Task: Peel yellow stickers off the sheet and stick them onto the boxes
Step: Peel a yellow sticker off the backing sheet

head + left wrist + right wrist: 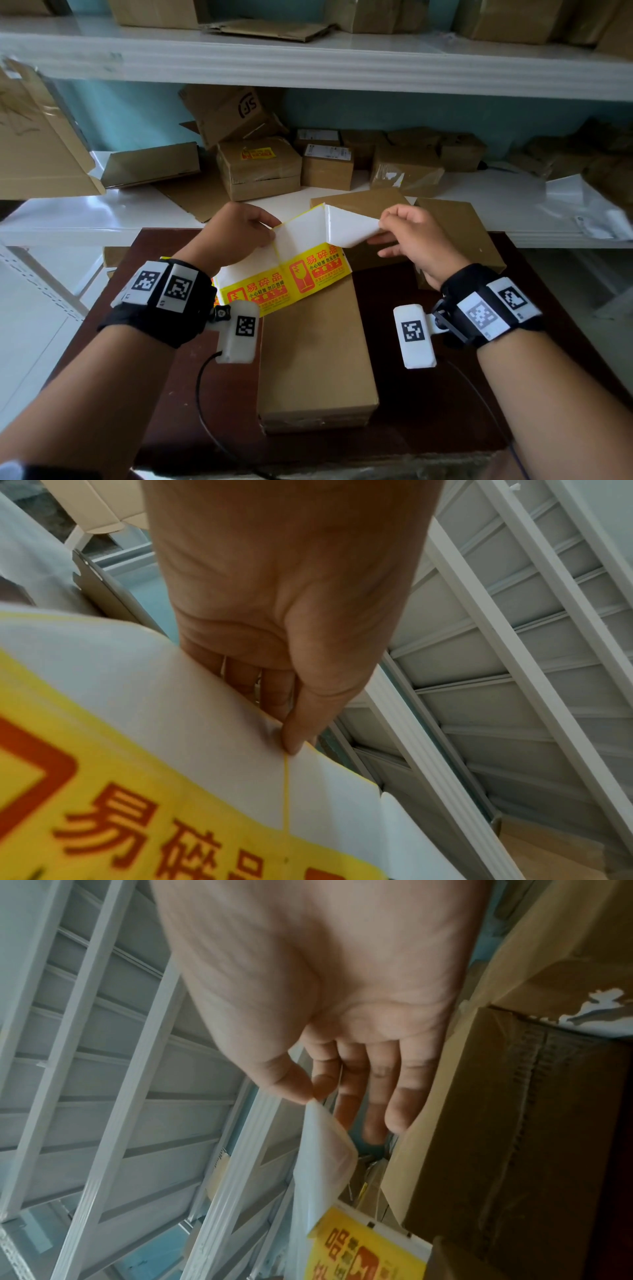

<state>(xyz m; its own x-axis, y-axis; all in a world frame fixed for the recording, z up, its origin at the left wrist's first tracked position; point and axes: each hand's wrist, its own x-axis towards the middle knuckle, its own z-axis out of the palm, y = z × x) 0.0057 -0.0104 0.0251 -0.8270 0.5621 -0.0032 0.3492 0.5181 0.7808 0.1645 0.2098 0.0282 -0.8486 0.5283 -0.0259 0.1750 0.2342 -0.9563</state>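
A sticker sheet (284, 274) with yellow and red labels hangs over a long cardboard box (311, 349) on the dark table. My left hand (269, 233) pinches the sheet's upper left edge, thumb on top (294, 739). My right hand (382, 222) pinches a corner of a sticker (349, 228) that is curled up off the sheet, white underside showing. In the right wrist view thumb and forefinger (308, 1093) meet on that corner, above the sticker's white flap (325, 1150). The sheet's upper part is bare white backing (205, 696).
A second flat box (459, 233) lies at the table's right, partly under the shelf edge. On the white shelf (102, 219) behind stand several cardboard boxes; one (258, 164) bears a yellow sticker. Wrist-camera cables trail over the table.
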